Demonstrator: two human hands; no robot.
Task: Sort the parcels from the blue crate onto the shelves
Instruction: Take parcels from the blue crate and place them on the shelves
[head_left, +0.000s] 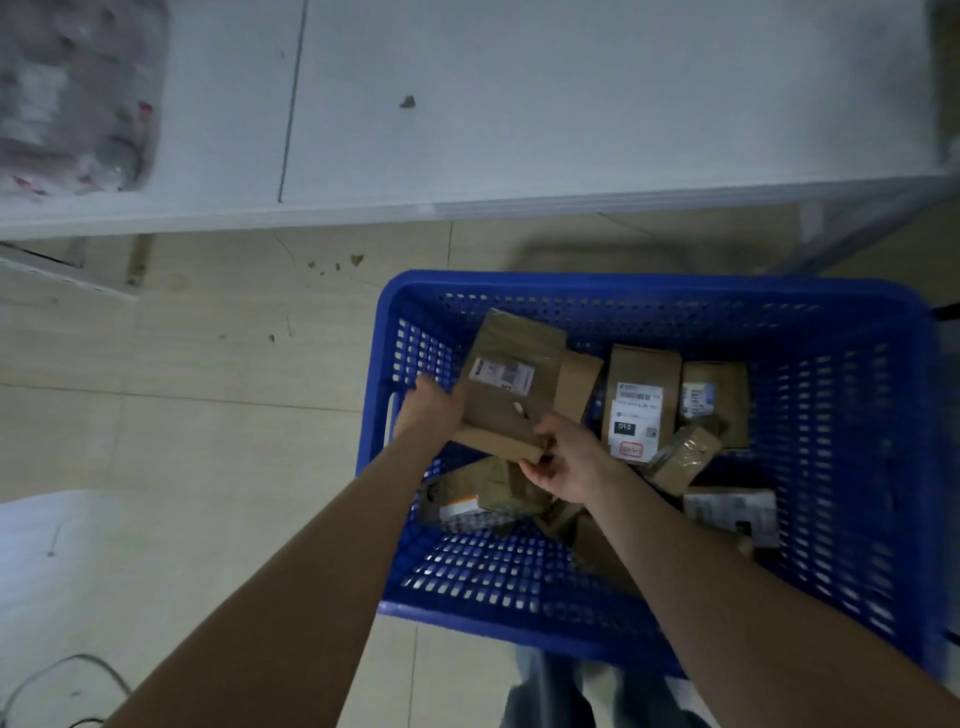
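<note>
A blue perforated crate (841, 405) stands on the floor below me, holding several brown cardboard parcels. Both hands hold one flat brown parcel (511, 379) with a white label, raised over the crate's left side. My left hand (431, 408) grips its left edge. My right hand (569, 457) pinches its near right corner. Under and beside it lie other parcels, among them a box with a large white label (636, 405) and a taped box (685, 457). A white shelf (571, 130) runs across the top of the view.
A blurred plastic-wrapped package (72, 98) lies on the shelf's far left. Tiled floor (208, 364) spreads left of the crate. A cable (62, 675) curls at the bottom left. A metal shelf leg (857, 234) slants down at the upper right.
</note>
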